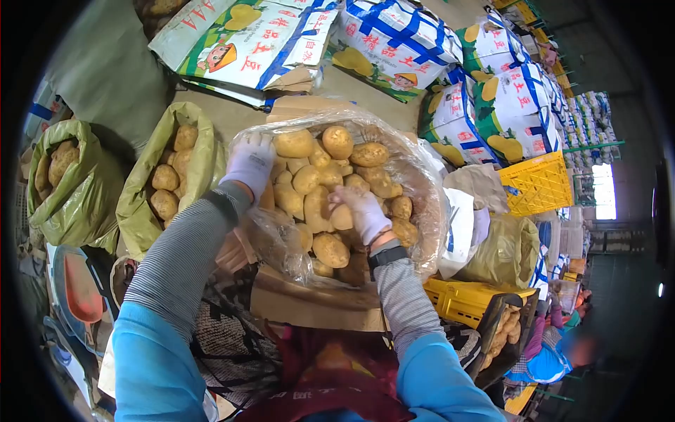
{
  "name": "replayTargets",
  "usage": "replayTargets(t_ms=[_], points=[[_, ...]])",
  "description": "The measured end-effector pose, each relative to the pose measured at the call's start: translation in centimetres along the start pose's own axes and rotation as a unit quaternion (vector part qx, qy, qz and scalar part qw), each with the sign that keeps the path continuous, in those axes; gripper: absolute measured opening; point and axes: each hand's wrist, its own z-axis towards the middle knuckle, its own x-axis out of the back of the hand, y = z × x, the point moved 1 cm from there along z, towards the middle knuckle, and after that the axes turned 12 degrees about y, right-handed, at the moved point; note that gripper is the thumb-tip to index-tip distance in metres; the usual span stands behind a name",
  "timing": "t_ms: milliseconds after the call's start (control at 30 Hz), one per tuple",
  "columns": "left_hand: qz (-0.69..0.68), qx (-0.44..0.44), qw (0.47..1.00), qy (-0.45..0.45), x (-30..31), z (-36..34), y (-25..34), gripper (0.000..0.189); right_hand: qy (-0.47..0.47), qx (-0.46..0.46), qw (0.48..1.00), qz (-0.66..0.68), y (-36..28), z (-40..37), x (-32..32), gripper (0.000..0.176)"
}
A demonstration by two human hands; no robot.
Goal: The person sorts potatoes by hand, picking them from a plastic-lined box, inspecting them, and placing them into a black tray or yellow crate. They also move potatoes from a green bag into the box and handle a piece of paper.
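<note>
In front of me stands an open cardboard box (320,299) lined with a clear plastic bag (278,243). Many potatoes (306,180) are heaped inside it. My left hand (249,163), in a white glove, is at the left rim with its fingers curled over the plastic; part of the fingertips is hidden. My right hand (360,213), gloved too, reaches into the middle of the heap. Its fingers close around a pale potato (342,217), beside a larger, oddly shaped one.
To the left, two green sacks (133,204) hold more potatoes. Printed cartons (242,42) lie behind the box, and taped cartons (506,105) are stacked at the right. Yellow crates (538,184) stand on the right, where a co-worker (548,359) in blue sits farther off.
</note>
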Motion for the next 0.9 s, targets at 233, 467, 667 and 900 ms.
replayTargets(t_ms=[233,467,667,900], points=[[-0.079,0.045,0.993,-0.078,4.1,0.3,0.1,0.055,0.027,0.155,0.656,-0.738,-3.4,0.9,-10.5,0.058],[-0.077,0.041,0.995,-0.039,1.2,0.9,-0.6,0.057,-0.054,0.109,0.747,-0.654,-5.1,2.3,-7.6,0.066],[-0.232,0.041,0.971,0.024,5.0,-0.9,0.8,0.056,-0.024,-0.157,0.987,-0.024,-4.8,-6.2,3.2,0.056],[-0.838,0.221,0.445,-0.226,16.6,-1.0,9.1,0.036,-0.11,-0.087,0.976,0.167,-8.4,-16.7,9.3,0.067]])
